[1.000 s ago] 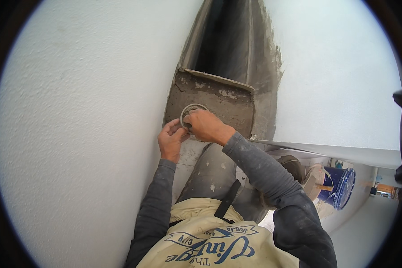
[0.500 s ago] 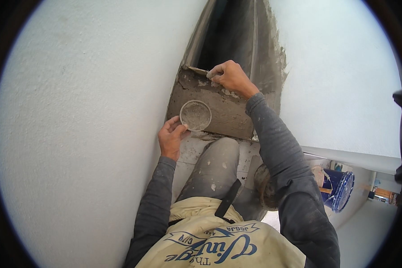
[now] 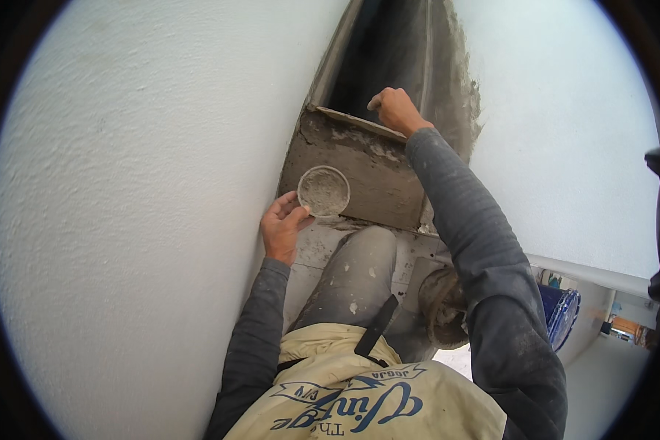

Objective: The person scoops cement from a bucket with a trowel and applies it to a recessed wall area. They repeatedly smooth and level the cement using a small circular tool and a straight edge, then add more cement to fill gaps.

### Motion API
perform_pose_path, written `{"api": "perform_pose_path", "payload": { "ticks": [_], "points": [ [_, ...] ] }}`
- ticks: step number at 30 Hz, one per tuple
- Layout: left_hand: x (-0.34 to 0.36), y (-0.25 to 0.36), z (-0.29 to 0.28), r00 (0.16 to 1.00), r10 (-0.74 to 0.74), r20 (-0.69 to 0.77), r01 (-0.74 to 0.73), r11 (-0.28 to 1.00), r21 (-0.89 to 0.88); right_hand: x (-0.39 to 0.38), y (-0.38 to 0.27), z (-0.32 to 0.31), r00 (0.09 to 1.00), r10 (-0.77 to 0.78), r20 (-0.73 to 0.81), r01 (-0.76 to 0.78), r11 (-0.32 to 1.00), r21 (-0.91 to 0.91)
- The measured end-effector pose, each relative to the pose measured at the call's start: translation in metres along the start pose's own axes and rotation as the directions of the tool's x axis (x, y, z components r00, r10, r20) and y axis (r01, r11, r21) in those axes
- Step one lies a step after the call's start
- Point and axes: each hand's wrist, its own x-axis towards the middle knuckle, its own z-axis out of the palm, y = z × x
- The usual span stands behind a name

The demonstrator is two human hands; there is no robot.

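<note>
My left hand (image 3: 281, 224) grips the rim of a small round bowl (image 3: 324, 192) holding grey, wet-looking mortar, thumb at the near edge. The bowl hangs in front of a mortar-coated sill face (image 3: 370, 180). Farther off, my right hand (image 3: 398, 108) is raised over the dark opening (image 3: 378, 55), just beyond the sill's pale top edge (image 3: 359, 123). Its fingers are curled together and have grey smears. Whatever they may hold cannot be made out.
A smooth white wall (image 3: 139, 176) rises close on my left; another white wall (image 3: 565, 125) stands right of the opening. Beside my knee sits a mortar-crusted bucket (image 3: 441, 308). A blue bucket (image 3: 563, 315) lies farther right, partly behind my sleeve.
My right hand has lifted off the sill's top edge and moved right and away, over the opening. The left hand still holds the bowl in nearly the same place.
</note>
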Motion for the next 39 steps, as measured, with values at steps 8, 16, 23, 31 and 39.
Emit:
{"api": "perform_pose_path", "payload": {
  "ticks": [8, 16, 23, 31, 39],
  "points": [
    [-0.002, 0.002, 0.001, 1.000, 0.002, -0.011, -0.002, 1.000, 0.010, -0.023, 0.055, -0.022, 0.990, 0.056, 0.131, -0.038, 0.989, -0.140],
    [-0.006, 0.005, 0.004, 1.000, -0.004, 0.027, 0.002, 0.998, 0.068, -0.032, 0.093, -0.017, 0.988, 0.145, 0.058, -0.127, 0.964, -0.235],
    [-0.006, 0.004, 0.004, 1.000, 0.004, 0.010, -0.005, 0.999, 0.034, -0.047, 0.100, -0.016, 0.963, 0.270, 0.025, -0.237, 0.882, -0.408],
    [-0.004, 0.001, 0.002, 1.000, 0.008, 0.018, -0.009, 0.999, 0.031, -0.056, 0.119, -0.002, 0.892, 0.450, 0.052, -0.390, 0.821, -0.417],
    [-0.005, 0.003, 0.004, 1.000, 0.003, 0.016, -0.003, 0.999, 0.033, -0.054, 0.094, 0.004, 0.923, 0.272, 0.271, -0.241, 0.960, -0.141]
  ]
}}
